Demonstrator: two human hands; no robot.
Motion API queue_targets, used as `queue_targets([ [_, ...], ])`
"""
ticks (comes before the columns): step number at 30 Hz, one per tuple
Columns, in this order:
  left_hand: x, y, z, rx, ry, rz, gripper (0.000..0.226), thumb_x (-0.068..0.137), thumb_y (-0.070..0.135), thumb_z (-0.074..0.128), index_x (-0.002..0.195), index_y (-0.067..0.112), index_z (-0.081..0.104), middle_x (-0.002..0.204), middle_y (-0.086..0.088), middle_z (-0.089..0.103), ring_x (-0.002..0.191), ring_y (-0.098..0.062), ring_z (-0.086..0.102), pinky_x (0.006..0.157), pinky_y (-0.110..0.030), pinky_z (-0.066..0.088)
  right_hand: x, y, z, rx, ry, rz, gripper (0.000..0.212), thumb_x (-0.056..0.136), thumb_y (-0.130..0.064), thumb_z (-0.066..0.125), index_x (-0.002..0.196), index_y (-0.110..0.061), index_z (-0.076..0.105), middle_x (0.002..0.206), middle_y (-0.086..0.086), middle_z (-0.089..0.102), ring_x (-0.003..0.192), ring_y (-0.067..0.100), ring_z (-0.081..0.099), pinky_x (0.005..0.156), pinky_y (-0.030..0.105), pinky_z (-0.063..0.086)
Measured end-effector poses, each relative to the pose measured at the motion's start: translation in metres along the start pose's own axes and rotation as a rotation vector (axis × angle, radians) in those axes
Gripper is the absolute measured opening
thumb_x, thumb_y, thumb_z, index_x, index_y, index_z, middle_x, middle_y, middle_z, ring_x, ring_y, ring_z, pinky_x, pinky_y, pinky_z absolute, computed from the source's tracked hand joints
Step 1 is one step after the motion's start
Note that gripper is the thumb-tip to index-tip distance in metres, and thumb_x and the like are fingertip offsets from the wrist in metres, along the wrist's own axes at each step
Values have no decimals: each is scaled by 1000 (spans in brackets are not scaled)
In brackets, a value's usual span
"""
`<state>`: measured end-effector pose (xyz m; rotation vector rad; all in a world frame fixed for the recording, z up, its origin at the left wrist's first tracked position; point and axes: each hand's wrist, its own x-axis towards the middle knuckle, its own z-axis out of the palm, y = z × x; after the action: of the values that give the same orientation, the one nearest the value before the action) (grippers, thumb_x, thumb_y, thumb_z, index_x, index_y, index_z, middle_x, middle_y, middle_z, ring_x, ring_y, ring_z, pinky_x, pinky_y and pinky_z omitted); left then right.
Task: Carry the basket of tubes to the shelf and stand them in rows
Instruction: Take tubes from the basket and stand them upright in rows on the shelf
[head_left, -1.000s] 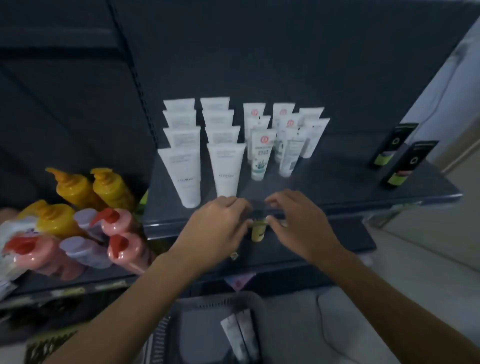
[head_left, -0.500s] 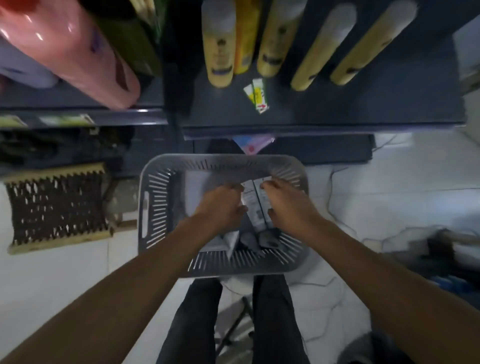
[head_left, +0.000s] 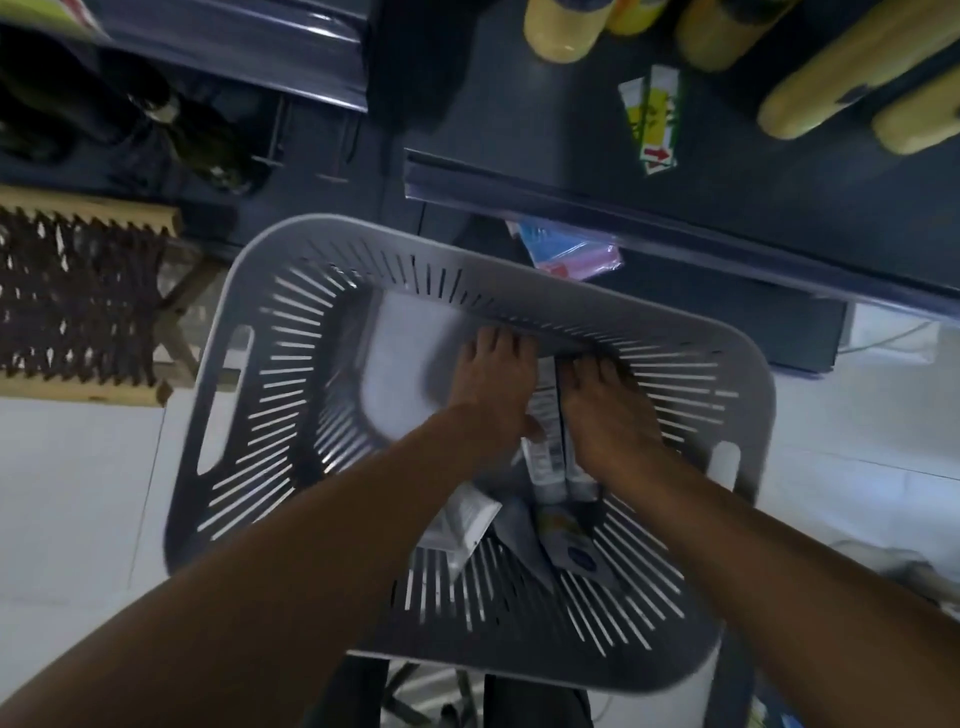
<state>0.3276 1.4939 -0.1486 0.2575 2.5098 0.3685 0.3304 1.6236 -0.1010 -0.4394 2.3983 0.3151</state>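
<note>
The grey slotted basket (head_left: 270, 415) fills the middle of the head view, seen from straight above. Both my hands are inside it, palms down. My left hand (head_left: 493, 384) lies with fingers stretched toward the far wall, its thumb touching a white tube (head_left: 543, 441). My right hand (head_left: 608, 415) rests flat over a second tube (head_left: 577, 480) right beside the first. More tubes lie loose near the basket's close wall: a white one (head_left: 465, 519) and one with a blue mark (head_left: 571, 551). No finger is visibly curled around a tube.
A dark shelf edge (head_left: 649, 228) juts over the basket's far right corner, with yellow bottles (head_left: 561, 31) and a sachet (head_left: 652, 119) on it. A pink and blue packet (head_left: 571, 254) lies below. A woven wooden rack (head_left: 78, 306) stands left. White floor surrounds it.
My view dropped from the shelf rows of standing tubes to the basket below. Both hands left the shelf edge and went down into the basket onto the tubes.
</note>
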Motion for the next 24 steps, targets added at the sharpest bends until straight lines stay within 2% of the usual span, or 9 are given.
queue_targets([
  [3, 5, -4, 0, -11, -62, -36, 100, 57, 63, 82, 131, 7, 48, 131, -16, 45, 121, -33, 36, 103, -43, 38, 1, -3, -12, -46, -34, -5, 61, 81, -5, 61, 138, 4, 42, 135, 24, 44, 126, 40, 43, 101, 46, 44],
  [5, 3, -7, -1, -80, -48, -14, 88, 65, 62, 78, 128, 5, 52, 129, -17, 47, 120, -34, 37, 102, -42, 38, -2, -6, -20, -91, -44, -6, 60, 79, -8, 69, 134, 3, 46, 134, 24, 43, 122, 39, 47, 97, 44, 47],
  [7, -3, -8, -6, -213, -23, 7, 72, 79, 49, 74, 130, 2, 53, 129, -19, 50, 120, -35, 43, 101, -40, 37, -8, -9, -26, -95, -49, 18, 56, 81, -9, 71, 132, 3, 49, 133, 24, 43, 116, 39, 54, 90, 43, 52],
  [9, -12, -8, -18, -346, -22, 19, 52, 85, 33, 73, 125, 4, 56, 124, -20, 58, 111, -37, 57, 94, -43, 46, -17, -12, -36, 0, -64, 50, 47, 85, -3, 68, 129, 1, 53, 131, 23, 48, 109, 38, 61, 81, 42, 54],
  [13, -38, -4, -60, -277, -12, 82, 20, 86, 16, 69, 103, 11, 62, 101, -17, 69, 94, -36, 67, 75, -39, 54, -44, -9, -64, 176, -59, 93, 29, 86, -1, 65, 115, -3, 63, 115, 18, 67, 105, 35, 67, 84, 41, 54],
  [16, -63, 7, -103, -137, 69, 138, 16, 86, 7, 63, 101, 12, 63, 98, -15, 69, 91, -36, 67, 66, -35, 45, -76, -2, -93, 217, 21, 137, 26, 85, -7, 68, 111, -7, 65, 109, 16, 70, 101, 36, 68, 82, 43, 55],
  [19, -87, 23, -158, -68, 134, 195, 26, 82, 1, 61, 104, 14, 64, 95, -12, 70, 89, -35, 68, 69, -37, 52, -112, 9, -135, 288, 136, 167, 26, 83, -7, 67, 108, -12, 67, 106, 12, 72, 95, 34, 70, 78, 43, 58],
  [21, -102, 37, -203, -4, 156, 232, 33, 80, 4, 63, 111, 17, 64, 101, -12, 69, 94, -35, 67, 76, -42, 55, -139, 21, -170, 292, 213, 174, 29, 79, -8, 71, 107, -14, 67, 105, 10, 72, 93, 33, 69, 76, 41, 57],
  [24, -134, 68, -278, 111, 226, 284, 30, 82, 9, 63, 111, 18, 61, 102, -12, 66, 96, -38, 64, 71, -42, 48, -185, 40, -226, 261, 298, 178, 30, 80, -8, 74, 107, -13, 64, 105, 11, 69, 95, 36, 67, 72, 40, 51],
])
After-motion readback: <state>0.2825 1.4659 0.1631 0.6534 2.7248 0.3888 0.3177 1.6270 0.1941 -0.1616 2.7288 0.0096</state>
